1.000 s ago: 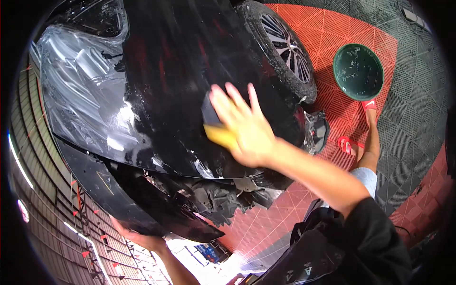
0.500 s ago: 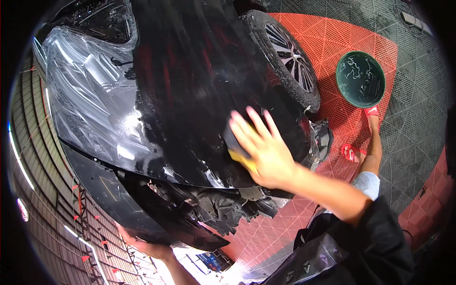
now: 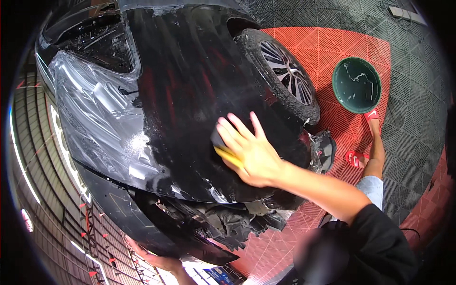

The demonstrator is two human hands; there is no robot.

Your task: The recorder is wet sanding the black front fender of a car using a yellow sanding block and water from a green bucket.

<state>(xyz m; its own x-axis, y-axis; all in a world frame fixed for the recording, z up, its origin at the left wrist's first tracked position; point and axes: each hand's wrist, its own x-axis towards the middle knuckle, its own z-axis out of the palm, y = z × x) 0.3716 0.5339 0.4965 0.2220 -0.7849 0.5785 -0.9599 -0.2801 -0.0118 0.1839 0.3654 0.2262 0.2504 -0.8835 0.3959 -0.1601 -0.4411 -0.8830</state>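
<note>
My right hand (image 3: 249, 154) lies spread on the black car body panel (image 3: 190, 109), its fingers over a yellow and dark grey pad (image 3: 228, 156). The pad is pressed to the panel and mostly covered by the hand. Faint reddish streaks and a wet-looking sheen mark the panel, and a shiny grey, streaked area (image 3: 104, 114) lies to its left. At lower left my left hand (image 3: 154, 257) holds the outer edge of a dark car panel (image 3: 114, 202); some of its fingers are hidden.
A car wheel (image 3: 287, 73) stands right of the panel. Exposed dark parts (image 3: 232, 223) show under the panel's lower edge. A green bucket of liquid (image 3: 356, 85) sits on orange-red floor tiles (image 3: 327, 42). Beside it are legs in red sandals (image 3: 354, 159).
My right hand and the pad have slid a little left and upward across the black panel. The whole view has shifted so the car sits lower. My left hand stays on its panel edge.
</note>
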